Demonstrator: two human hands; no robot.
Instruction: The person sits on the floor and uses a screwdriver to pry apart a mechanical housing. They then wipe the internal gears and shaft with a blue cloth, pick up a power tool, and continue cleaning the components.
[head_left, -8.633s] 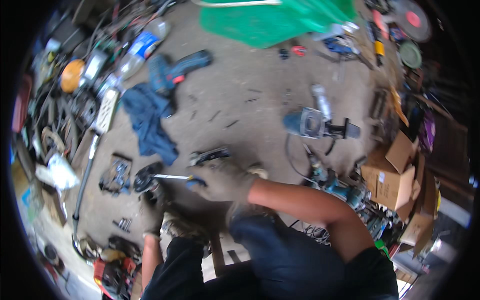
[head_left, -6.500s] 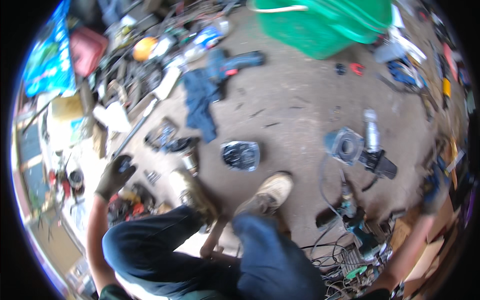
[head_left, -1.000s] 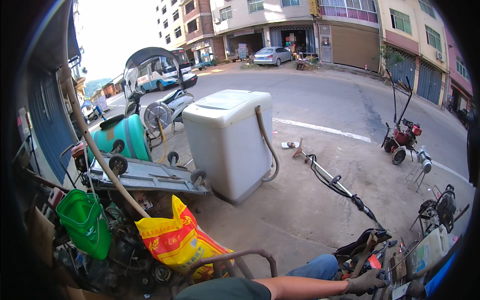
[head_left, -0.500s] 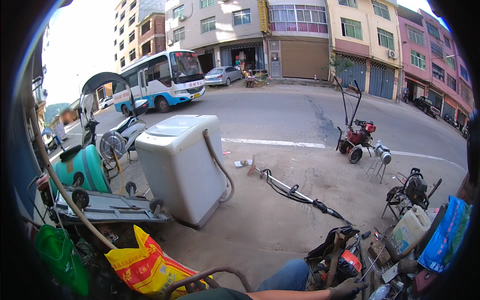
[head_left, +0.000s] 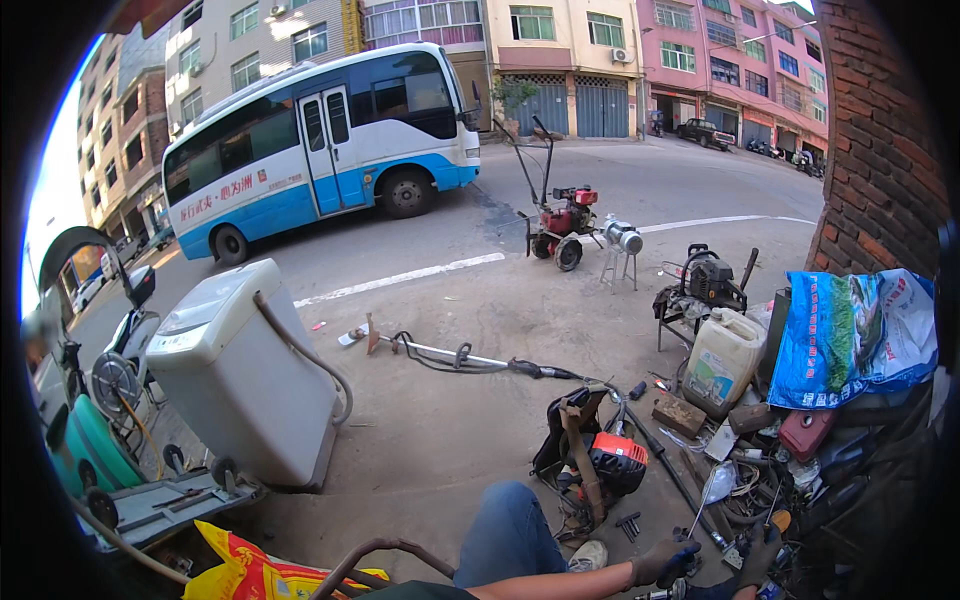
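Observation:
My left hand (head_left: pixel 664 562), in a dark work glove, reaches in low at the right with its fingers closed round a thin metal rod (head_left: pixel 697 519) that points upward. Close to its right is my gloved right hand (head_left: pixel 760 556), fingers curled. A thin shaft rises beside it, and I cannot make out what it grips. Between the hands lies a small metal fitting (head_left: pixel 734 556) at the lower end of a dark pole (head_left: pixel 672 466). Left of that pole sits an orange and black engine (head_left: pixel 618 461) with a strapped backpack frame (head_left: pixel 574 440).
A brush cutter shaft (head_left: pixel 463 358) lies across the concrete. A white washing machine (head_left: pixel 240 375) stands left; a red tiller (head_left: pixel 566 220) stands near the road. At right are a jerrycan (head_left: pixel 724 362), a blue sack (head_left: pixel 815 340) and loose parts. A bus (head_left: pixel 330 150) is on the road.
My view has turned right and down, so the scene shifts left and the right hand now shows. The bus has driven farther right along the road. My left hand still grips the rod.

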